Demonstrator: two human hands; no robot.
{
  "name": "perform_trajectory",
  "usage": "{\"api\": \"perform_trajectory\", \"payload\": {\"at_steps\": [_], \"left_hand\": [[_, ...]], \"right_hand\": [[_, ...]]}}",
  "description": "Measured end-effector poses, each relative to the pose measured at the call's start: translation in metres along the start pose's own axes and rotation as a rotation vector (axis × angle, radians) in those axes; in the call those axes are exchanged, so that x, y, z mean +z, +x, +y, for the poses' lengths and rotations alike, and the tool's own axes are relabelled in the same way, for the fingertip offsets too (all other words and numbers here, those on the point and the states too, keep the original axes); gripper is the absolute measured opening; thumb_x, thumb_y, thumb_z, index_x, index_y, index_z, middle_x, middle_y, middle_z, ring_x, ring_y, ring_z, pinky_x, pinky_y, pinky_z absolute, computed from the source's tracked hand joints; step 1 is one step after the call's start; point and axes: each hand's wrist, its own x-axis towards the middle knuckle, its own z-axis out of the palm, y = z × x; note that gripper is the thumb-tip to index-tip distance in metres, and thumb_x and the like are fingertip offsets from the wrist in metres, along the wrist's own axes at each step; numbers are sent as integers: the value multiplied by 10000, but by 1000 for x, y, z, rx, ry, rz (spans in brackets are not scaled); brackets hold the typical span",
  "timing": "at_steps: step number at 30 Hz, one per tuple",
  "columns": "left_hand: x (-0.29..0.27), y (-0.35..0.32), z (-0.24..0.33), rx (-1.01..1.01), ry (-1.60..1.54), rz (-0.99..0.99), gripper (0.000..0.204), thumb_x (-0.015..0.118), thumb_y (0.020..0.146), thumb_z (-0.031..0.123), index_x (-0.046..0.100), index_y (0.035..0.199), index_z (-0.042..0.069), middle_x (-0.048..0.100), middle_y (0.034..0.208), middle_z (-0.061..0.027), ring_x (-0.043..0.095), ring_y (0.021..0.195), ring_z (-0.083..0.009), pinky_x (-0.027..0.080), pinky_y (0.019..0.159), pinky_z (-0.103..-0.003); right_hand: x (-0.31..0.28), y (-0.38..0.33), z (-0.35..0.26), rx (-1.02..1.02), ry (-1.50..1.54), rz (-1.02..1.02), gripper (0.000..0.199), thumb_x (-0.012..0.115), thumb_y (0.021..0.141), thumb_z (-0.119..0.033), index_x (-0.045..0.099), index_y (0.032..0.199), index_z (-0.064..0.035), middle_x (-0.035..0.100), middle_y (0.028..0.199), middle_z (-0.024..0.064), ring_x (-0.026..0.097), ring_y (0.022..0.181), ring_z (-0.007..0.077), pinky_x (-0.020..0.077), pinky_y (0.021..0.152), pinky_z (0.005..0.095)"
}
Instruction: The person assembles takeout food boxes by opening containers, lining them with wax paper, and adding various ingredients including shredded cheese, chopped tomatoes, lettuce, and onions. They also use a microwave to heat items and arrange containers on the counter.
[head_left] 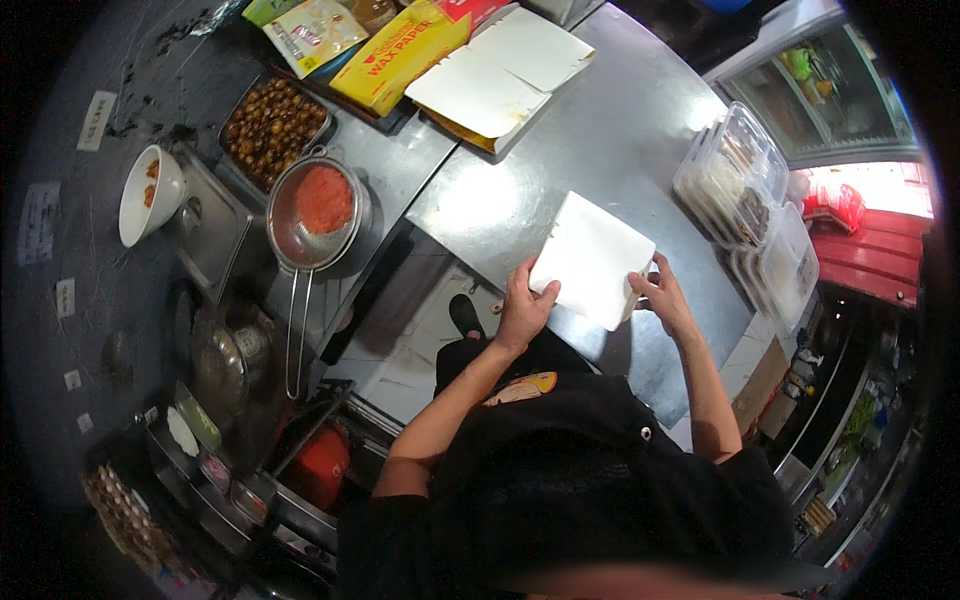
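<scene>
A white paperboard box, its pale square face turned up, is held just above the near edge of the steel table. On its left side my left hand grips the corner, thumb lying on top. The fingers of my right hand close around the opposite side. What is inside the box, if anything, cannot be seen. Farther back on the table lies an opened-out white carton with some yellowish stains.
To the left, a strainer with red pulp rests over a pot, beside a tray of brown round pieces. A yellow wax paper box lies behind. Stacked clear plastic containers stand at the steel table's right edge. A white bowl sits far left.
</scene>
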Motion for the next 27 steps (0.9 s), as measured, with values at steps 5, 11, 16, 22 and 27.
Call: {"api": "perform_trajectory", "payload": {"at_steps": [5,11,16,22,27], "left_hand": [[-38,-6,-18,3,-170,355,399,535,905,35,426,1285,-23,557,1129,-113,549,1007,-178,446,886,-314],[-102,48,19,153,-279,625,436,542,926,49,347,1306,-38,470,1275,-166,561,1051,-221,450,903,-332],[-117,84,36,268,-338,648,456,522,936,33,335,1343,-51,553,1226,-157,556,1082,-205,433,926,-312],[-111,79,22,163,-271,643,533,539,924,34,325,1408,-24,623,1098,-118,589,945,-170,465,822,-299],[-120,60,26,149,-145,592,573,599,903,131,349,1404,8,637,983,-152,614,841,-196,486,747,-301]], "right_hand": [[65,22,-20,-107,-24,-111,669,666,860,-241,297,1383,-48,585,1014,157,623,849,203,544,621,300],[169,67,-71,-221,119,-153,649,618,892,-178,211,1350,34,600,933,170,653,672,204,587,559,298],[211,93,-99,-271,242,-228,547,571,920,-137,219,1286,68,605,864,205,652,610,231,597,558,315],[235,104,-109,-262,290,-257,462,553,941,-159,271,1194,104,598,905,227,670,685,260,599,583,316],[239,97,-111,-220,263,-202,590,547,944,-274,265,1315,89,586,988,225,655,687,233,584,557,335]]}}
